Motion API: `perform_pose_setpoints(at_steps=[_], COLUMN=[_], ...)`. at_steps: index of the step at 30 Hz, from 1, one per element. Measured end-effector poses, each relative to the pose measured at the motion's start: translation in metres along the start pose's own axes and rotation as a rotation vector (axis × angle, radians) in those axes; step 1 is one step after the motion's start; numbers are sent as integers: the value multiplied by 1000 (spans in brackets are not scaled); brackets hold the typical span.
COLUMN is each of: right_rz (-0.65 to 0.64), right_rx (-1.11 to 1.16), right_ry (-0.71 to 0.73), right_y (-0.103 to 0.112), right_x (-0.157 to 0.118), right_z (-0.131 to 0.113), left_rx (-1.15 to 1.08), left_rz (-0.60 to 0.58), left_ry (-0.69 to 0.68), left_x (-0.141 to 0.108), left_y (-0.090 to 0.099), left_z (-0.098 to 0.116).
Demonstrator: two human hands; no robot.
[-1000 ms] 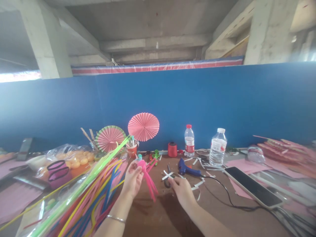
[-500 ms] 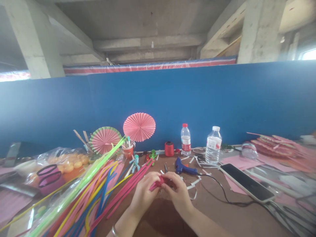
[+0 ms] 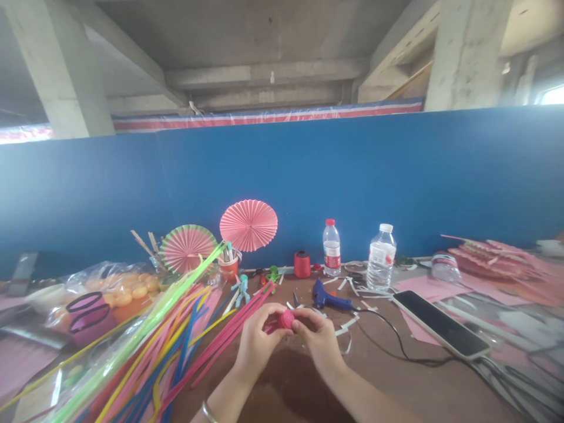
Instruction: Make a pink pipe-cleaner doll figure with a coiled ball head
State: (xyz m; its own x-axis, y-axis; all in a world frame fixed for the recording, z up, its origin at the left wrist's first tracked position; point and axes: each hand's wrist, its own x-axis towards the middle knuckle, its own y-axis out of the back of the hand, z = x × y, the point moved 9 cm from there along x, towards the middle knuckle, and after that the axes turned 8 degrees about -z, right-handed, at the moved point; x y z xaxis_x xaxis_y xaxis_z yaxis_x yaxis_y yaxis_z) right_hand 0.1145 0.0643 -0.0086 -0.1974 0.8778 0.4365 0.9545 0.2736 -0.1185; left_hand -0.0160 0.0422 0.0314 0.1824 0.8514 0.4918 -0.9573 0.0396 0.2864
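You have the grip of your left hand (image 3: 257, 336) and right hand (image 3: 321, 341) clamped on the round pink piece (image 3: 286, 319) from opposite sides, over the worktop (image 3: 383, 373), near the blue glue gun (image 3: 329, 299).

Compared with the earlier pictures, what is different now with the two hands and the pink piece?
The left hand has moved right, bringing the pink ball to the right hand. The right hand, earlier at the scissors, now holds the ball too. The loose pink ends no longer hang down in view. The glue gun, red-capped bottle and phone stayed in place.
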Motion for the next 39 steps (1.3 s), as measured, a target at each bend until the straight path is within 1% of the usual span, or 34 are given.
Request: perform_pose_setpoints(at_steps=[4, 8, 12, 15, 19, 25, 28, 32, 36, 39], right_rz=[-16, -13, 27, 25, 10, 0, -6, -1, -20, -43], right_rx=[23, -47, -158, -206, -243, -252, -242, -205, -124, -178], right_ry=[-19, 8, 32, 36, 51, 66, 68, 49, 25, 5], right_y=[-3, -2, 2, 3, 1, 1, 0, 0, -2, -4], right_x=[1, -1, -2, -2, -2, -3, -2, -2, -1, -1], right_z=[2, -3, -9, -11, -15, -18, -16, -6, 6, 6], left_rx=[76, 95, 97, 98, 91, 99, 103, 127, 176, 205], left_rz=[43, 66, 64, 70, 89, 88, 82, 62, 6, -47], left_ry=[-65, -88, -89, -87, -79, -68, -64, -74, -117, -154], left_x=[0, 0, 0, 0, -1, -2, -2, -1, -1, -2], left_y=[1, 2, 1, 1, 2, 2, 0, 0, -1, -5], left_z=[10, 15, 14, 11, 6, 2, 3, 5, 11, 14])
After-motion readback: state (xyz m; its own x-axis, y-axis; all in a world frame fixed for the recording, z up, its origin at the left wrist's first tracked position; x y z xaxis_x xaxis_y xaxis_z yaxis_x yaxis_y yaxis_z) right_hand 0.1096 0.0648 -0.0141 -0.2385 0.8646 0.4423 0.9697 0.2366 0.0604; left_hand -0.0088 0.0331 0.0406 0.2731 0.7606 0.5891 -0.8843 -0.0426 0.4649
